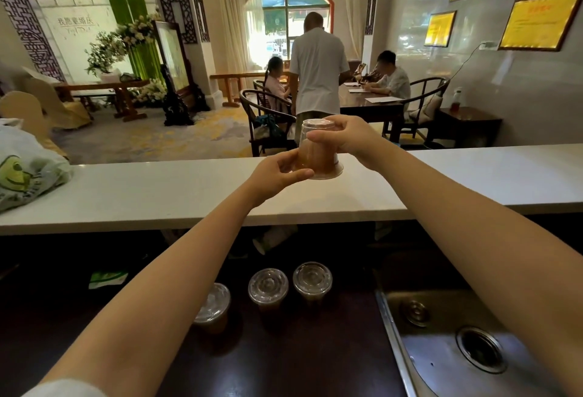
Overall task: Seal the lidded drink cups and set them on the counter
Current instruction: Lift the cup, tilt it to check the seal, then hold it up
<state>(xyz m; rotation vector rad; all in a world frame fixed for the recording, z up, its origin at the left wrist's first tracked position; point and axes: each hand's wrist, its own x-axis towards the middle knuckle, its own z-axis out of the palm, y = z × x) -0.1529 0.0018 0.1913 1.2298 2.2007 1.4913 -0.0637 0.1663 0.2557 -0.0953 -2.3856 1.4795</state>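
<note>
Cup point(318, 152) held upside down over the counter point(157, 191), probably a seal check. Left hand point(277, 172) pinches the lid rim at 7 o'clock and right hand point(347, 139) grips the base at 1 o'clock. Next: flip upright, set down. Three lidded cups point(268, 285) wait at 6 o'clock.

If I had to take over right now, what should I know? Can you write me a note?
Left hand: pinches the cup near its lid rim.
Right hand: grips the cup's upper end. The cup looks turned lid-down, above the counter, not on it.
Waiting: three lidded cups on the dark worktop, left of the sink.
Done: no cup stands on the counter.
Left: set this one down, then probably seal and move the other three.
</note>
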